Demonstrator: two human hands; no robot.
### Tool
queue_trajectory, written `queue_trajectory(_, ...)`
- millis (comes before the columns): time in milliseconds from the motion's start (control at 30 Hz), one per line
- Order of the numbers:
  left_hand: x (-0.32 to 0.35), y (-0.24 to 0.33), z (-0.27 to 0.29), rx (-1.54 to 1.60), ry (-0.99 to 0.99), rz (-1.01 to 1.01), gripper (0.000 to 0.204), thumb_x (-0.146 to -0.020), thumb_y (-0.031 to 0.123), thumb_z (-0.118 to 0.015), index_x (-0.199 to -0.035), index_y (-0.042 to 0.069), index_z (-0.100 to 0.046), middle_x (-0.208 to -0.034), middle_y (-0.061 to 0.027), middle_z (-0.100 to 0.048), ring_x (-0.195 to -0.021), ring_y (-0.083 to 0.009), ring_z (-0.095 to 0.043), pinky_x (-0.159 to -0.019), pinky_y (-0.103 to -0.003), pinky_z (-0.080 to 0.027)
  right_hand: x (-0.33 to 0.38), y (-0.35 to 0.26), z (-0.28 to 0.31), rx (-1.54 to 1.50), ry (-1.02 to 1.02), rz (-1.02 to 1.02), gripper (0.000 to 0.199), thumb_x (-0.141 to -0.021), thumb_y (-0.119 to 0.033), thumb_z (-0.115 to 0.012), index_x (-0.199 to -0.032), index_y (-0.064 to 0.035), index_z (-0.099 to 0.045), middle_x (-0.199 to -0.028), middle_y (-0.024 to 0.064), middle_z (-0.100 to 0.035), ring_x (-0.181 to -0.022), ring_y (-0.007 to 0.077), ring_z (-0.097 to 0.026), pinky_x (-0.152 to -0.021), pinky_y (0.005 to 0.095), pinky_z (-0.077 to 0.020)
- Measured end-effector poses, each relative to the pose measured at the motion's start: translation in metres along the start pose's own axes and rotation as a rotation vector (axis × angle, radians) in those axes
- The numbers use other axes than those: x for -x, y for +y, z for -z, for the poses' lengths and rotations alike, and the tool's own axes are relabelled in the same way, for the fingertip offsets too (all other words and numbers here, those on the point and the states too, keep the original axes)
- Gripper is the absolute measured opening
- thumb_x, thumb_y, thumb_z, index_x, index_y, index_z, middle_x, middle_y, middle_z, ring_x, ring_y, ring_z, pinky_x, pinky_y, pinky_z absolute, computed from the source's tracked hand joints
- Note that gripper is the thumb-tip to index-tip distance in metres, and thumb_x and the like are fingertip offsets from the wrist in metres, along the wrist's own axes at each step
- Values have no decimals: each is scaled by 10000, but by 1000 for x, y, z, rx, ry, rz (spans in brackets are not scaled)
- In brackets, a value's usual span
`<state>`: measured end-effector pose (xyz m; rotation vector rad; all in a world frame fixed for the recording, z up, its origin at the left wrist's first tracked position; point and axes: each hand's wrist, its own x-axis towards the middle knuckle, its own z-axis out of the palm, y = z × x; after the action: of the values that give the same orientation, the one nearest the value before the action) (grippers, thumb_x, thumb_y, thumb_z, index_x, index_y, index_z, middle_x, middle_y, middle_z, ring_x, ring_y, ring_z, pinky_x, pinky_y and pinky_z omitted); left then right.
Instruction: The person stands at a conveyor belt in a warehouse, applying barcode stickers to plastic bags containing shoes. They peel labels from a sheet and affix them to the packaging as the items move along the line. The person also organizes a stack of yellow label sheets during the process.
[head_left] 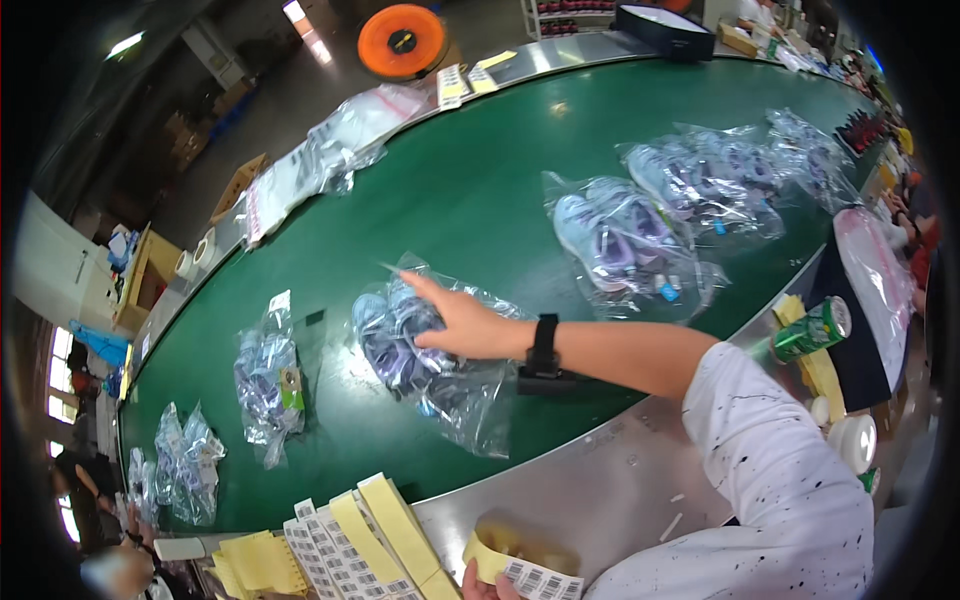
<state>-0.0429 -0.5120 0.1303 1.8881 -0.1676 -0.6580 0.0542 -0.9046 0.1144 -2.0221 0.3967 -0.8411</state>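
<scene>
Clear plastic bag [482, 422] wraps pale-blue shoes [382, 352] mid-frame, beneath the right hand [458, 322], its thumb and forefinger spread.
At bottom centre, the left hand [488, 591] pinches a label strip [540, 580]. A light, flat touch should suit the slick film best. Room to move lies upper centre, along the green belt [450, 180]; its metal edge [600, 436] curves below the shoes toward mid-right.

the sleeve [790, 490] is black-speckled white, the wristband [544, 343] black.

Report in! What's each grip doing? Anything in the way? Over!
Left grip: holding label strip. Right grip: on or just above bagged shoes. Bagged pair leftward: apart, not blocking.
</scene>
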Motion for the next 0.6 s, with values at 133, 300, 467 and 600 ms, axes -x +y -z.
queue_trajectory(133,4,1,-4,12,-3,4,466,-920,-22,-511,-1367,-7,-381,-1218,-192,-551,-1025,-242,-588,-872,-323,-489,-59,15,29,20,154,-99,743,-780,-182,-716,-1409,-64,-340,-1170,209,-589,-1018,282,-608,-830,368,-505)
queue_trajectory(300,6,-5,-4,51,-29,3,469,-930,-24,-484,-1378,-14,-349,-1251,-215,-537,-1080,-280,-580,-914,-356,-481,-118,42,5,-32,-75,-513,718,-745,-195,-741,-1345,-3,-395,-936,148,-659,-804,268,-652,-662,376,-534)
queue_trajectory(467,5,7,-12,89,-13,-32,442,-934,-15,-490,-1361,-27,-373,-1225,-208,-546,-1054,-264,-580,-902,-343,-474,-122,58,-9,-148,106,-540,752,-667,-16,-721,-1351,-10,-407,-832,133,-627,-669,191,-617,-503,334,-498)
queue_trajectory(600,5,5,-11,191,-14,-58,435,-936,-10,-494,-1356,-30,-384,-1214,-194,-548,-1045,-251,-575,-894,-338,-470,-83,40,27,-418,137,-622,750,-704,91,-661,-1382,-34,-367,-791,96,-591,-649,169,-582,-534,309,-471)
